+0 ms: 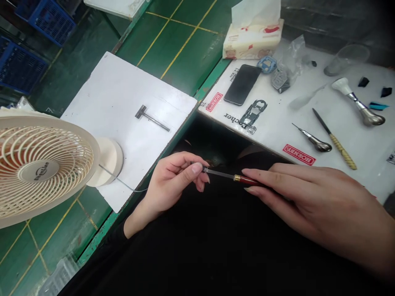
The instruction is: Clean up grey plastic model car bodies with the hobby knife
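I log a green desk (173,53) carrying a white board (105,98), with a cream desk fan (40,168) at its near corner; a T-handle wrench (152,118) lies on the board; my hands are held over dark clothing, off the desk edge; my right grip (317,205) closes along a red-handled screwdriver (247,179); my left grip (174,183) pinches its tip between thumb and fingers; anything held there is too small to confirm; no finished result is visible.

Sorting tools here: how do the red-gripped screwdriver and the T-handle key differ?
The red-gripped screwdriver is held between the left hand and right hand; the T-handle key lies on the white board. The screwdriver has a brass collar; the key looks all metal. Both have slim shafts.
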